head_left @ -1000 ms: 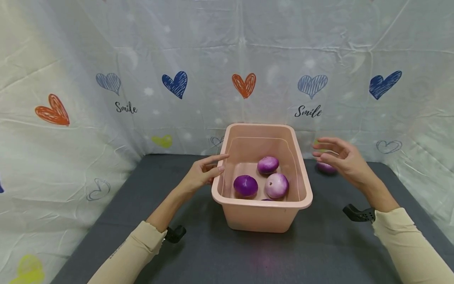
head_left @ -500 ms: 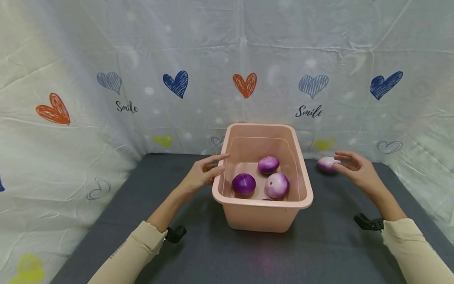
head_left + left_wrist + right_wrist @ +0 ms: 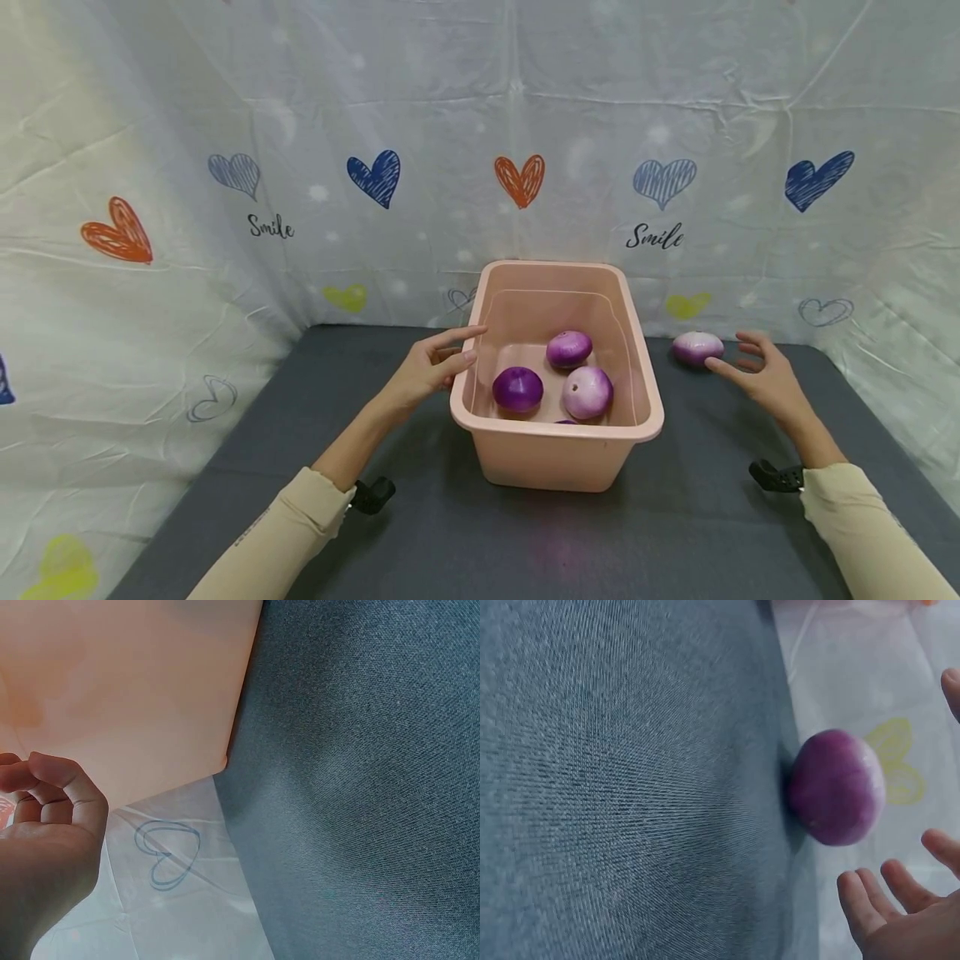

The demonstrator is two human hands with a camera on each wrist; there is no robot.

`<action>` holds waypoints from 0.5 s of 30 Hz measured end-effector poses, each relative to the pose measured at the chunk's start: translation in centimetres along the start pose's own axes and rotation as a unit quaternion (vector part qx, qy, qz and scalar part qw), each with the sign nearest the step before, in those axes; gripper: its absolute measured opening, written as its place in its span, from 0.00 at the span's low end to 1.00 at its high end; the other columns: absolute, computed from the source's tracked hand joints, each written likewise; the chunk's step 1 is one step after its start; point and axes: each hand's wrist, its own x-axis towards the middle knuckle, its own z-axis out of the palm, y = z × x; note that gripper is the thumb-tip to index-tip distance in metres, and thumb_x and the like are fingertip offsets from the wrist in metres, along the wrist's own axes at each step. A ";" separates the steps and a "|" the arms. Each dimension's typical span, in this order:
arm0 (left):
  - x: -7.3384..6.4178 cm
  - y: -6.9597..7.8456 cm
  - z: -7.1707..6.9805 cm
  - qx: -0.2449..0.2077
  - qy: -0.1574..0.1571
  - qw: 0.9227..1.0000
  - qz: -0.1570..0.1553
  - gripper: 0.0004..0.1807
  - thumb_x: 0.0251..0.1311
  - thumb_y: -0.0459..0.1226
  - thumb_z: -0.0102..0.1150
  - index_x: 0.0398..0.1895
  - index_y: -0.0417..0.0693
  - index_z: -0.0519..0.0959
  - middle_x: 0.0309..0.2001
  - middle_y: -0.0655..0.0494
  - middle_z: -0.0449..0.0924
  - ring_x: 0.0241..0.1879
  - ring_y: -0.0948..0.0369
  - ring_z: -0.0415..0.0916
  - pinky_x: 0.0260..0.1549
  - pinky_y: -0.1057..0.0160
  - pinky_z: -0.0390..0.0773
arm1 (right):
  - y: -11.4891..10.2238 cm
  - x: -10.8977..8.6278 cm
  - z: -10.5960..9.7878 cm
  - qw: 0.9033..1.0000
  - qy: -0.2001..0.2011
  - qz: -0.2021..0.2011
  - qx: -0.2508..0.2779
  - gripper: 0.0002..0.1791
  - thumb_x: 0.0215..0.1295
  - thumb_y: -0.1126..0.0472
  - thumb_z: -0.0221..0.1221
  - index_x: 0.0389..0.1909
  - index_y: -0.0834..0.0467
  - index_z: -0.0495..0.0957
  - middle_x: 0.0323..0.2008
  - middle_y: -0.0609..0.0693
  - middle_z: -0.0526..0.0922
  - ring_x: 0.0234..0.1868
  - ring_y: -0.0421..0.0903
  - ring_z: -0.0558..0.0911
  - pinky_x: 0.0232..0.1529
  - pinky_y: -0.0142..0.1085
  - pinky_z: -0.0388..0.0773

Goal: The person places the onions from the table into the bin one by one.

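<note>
My left hand (image 3: 422, 367) is at the left rim of a pink plastic tub (image 3: 555, 458), thumb and index finger over the rim, the other fingers curled beside the outer wall, as the left wrist view shows. Inside the tub lie several red onions: a dark purple one (image 3: 517, 389), a paler one (image 3: 587, 392) and one farther back (image 3: 569, 349); the front wall mostly hides another. On the table to the right sits a separate red onion (image 3: 838, 787). Just right of it, my right hand (image 3: 772, 385) hovers with fingers spread, holding nothing.
A dark grey cloth (image 3: 540, 550) covers the table. Behind and at both sides hangs a pale curtain (image 3: 450, 100) printed with hearts and words. Each wrist wears a black strap (image 3: 776, 477).
My right hand has moved right and slightly down, from over the separate onion to its right side, uncovering it. The left hand and tub stay put.
</note>
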 end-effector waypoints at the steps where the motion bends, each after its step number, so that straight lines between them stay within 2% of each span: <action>1: 0.0 0.0 0.0 0.001 0.001 1.000 0.001 0.26 0.74 0.42 0.58 0.73 0.53 0.73 0.52 0.41 0.82 0.32 0.55 0.79 0.32 0.60 0.81 | 0.1 0.2 0.1 1.000 0.000 0.007 -0.004 0.53 0.69 0.44 0.65 0.79 0.67 0.46 0.72 0.77 0.51 0.69 0.77 0.58 0.59 0.70 0.61; 5: -0.1 0.0 0.0 0.002 0.001 1.000 0.002 0.26 0.74 0.41 0.58 0.73 0.53 0.72 0.53 0.42 0.82 0.34 0.54 0.80 0.32 0.60 0.81 | 0.5 1.0 0.6 0.999 0.000 0.031 -0.021 0.56 0.68 0.41 0.65 0.79 0.68 0.44 0.73 0.78 0.49 0.69 0.77 0.57 0.60 0.71 0.61; 10: -0.1 0.0 0.0 0.004 -0.001 1.000 -0.001 0.26 0.74 0.41 0.57 0.73 0.53 0.72 0.55 0.41 0.81 0.39 0.50 0.83 0.34 0.55 0.83 | 1.1 1.9 1.1 0.998 0.005 0.044 -0.035 0.59 0.66 0.39 0.65 0.79 0.69 0.42 0.73 0.77 0.48 0.69 0.77 0.58 0.60 0.70 0.61; 15: -0.2 0.0 0.0 0.013 0.000 1.000 0.001 0.25 0.75 0.42 0.57 0.73 0.55 0.72 0.57 0.37 0.79 0.37 0.50 0.82 0.33 0.57 0.82 | 1.5 2.8 1.8 0.998 0.016 0.051 -0.036 0.61 0.64 0.38 0.67 0.78 0.71 0.42 0.73 0.78 0.48 0.68 0.77 0.58 0.61 0.69 0.61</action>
